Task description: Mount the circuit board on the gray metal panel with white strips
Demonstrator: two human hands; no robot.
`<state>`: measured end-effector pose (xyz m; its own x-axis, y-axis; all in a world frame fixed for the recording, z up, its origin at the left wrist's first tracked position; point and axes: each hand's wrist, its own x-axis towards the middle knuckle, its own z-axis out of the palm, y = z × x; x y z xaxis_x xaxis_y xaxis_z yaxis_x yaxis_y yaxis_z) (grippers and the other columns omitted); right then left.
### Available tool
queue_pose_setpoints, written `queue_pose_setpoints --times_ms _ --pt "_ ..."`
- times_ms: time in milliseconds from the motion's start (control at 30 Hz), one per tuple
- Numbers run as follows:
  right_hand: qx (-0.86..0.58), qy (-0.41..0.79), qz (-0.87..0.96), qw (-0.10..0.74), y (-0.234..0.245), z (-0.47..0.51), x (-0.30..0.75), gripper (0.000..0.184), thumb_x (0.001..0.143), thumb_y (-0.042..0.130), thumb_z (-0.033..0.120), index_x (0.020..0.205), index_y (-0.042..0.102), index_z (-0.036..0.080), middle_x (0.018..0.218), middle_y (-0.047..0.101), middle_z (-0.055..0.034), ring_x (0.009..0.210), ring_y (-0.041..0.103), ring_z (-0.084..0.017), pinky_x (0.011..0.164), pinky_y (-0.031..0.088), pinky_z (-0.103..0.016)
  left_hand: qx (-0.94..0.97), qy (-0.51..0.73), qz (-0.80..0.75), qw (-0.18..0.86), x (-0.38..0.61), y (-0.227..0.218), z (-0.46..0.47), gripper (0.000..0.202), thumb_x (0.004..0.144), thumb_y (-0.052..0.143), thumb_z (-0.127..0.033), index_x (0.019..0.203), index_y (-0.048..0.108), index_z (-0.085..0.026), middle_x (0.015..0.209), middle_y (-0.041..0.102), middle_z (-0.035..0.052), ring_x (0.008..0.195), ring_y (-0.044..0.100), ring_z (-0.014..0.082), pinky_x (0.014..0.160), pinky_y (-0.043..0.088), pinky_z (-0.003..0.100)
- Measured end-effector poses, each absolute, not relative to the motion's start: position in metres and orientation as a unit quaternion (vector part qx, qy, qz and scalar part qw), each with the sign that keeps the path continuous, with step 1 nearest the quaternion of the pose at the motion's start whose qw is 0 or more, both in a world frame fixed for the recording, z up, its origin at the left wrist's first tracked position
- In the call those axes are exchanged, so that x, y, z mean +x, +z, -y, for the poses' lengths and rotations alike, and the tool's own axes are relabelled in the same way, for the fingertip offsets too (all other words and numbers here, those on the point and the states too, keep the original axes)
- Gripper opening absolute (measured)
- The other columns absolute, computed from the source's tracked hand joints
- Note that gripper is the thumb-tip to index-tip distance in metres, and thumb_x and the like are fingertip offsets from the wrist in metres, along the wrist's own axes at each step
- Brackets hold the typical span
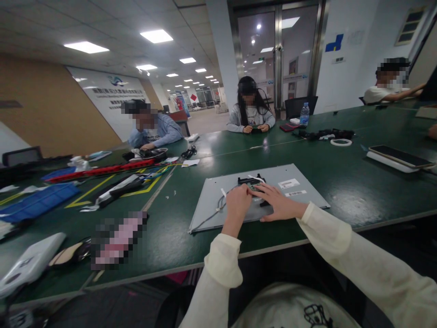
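A flat grey metal panel [208, 191], like the back of a display screen, lies on the table in front of me. Near its middle sits a small green circuit board [251, 186] with black plastic parts [244, 180] around it. My left hand [238, 200] is closed at the board's left edge, and its fingertips hide whatever they grip. Stretched out over the board and panel, my right hand [278, 202] has its fingers apart, with the fingertips close to the left hand. A grey cable [210, 217] runs from the board toward the panel's near left corner.
The green table [218, 150] carries a blue tray [39, 202], a white device [32, 262] and a pink blurred item [121, 237] on my left. A phone on a white box [392, 164] lies at right. A water bottle [304, 114] stands farther off. Several people sit around.
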<state>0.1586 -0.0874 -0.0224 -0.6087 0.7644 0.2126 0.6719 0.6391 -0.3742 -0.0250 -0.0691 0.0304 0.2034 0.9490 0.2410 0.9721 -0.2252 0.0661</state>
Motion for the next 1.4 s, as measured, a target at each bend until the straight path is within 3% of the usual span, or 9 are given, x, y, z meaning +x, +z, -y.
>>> queue_pose_setpoints --times_ms 200,433,700,1167,1400 --pt "-0.415 0.118 0.883 0.184 -0.024 0.082 0.156 0.096 0.08 0.055 0.068 0.155 0.01 0.03 0.16 0.008 -0.0085 0.146 0.001 -0.033 0.114 0.015 -0.054 -0.758 -0.148 0.63 0.083 -0.025 0.028 0.068 0.031 0.094 0.039 -0.029 0.095 0.068 -0.018 0.089 0.072 0.0101 0.086 0.067 0.0221 0.073 0.045 0.028" --pt "-0.53 0.079 0.83 0.155 -0.028 0.055 0.154 0.086 0.086 0.044 0.067 0.155 0.007 0.031 0.161 0.005 -0.0062 0.146 0.0 -0.032 0.107 0.019 -0.066 -0.753 -0.156 0.634 0.086 -0.028 0.024 0.07 0.035 0.096 0.035 -0.03 0.093 0.067 -0.019 0.089 0.071 0.0091 0.084 0.066 0.0199 0.072 0.043 0.026" --pt "-0.672 0.039 0.728 0.129 -0.039 0.025 0.167 0.078 0.089 0.031 0.069 0.154 0.012 0.03 0.16 0.008 -0.0103 0.144 0.002 -0.037 0.1 0.02 -0.073 -0.756 -0.13 0.638 0.068 -0.026 0.025 0.074 0.035 0.096 0.034 -0.033 0.092 0.067 -0.018 0.09 0.071 0.0091 0.085 0.066 0.0201 0.073 0.045 0.027" --pt "-0.825 0.026 0.542 0.159 -0.062 -0.01 0.223 0.072 0.091 0.022 0.063 0.152 0.023 0.024 0.158 0.008 -0.0167 0.142 -0.004 -0.042 0.095 0.01 -0.079 -0.792 -0.162 0.588 0.018 -0.031 0.012 0.073 0.034 0.097 0.037 -0.029 0.082 0.065 -0.016 0.076 0.067 0.0064 0.067 0.063 0.0142 0.063 0.044 0.023" --pt "-0.861 0.013 0.472 0.191 -0.071 -0.025 0.261 0.071 0.09 0.026 0.06 0.149 0.03 0.022 0.156 0.013 -0.0181 0.142 -0.003 -0.042 0.096 0.005 -0.079 -0.808 -0.144 0.571 -0.026 -0.032 0.003 0.069 0.034 0.098 0.036 -0.029 0.083 0.063 -0.016 0.075 0.067 0.0046 0.065 0.062 0.0122 0.063 0.045 0.022"
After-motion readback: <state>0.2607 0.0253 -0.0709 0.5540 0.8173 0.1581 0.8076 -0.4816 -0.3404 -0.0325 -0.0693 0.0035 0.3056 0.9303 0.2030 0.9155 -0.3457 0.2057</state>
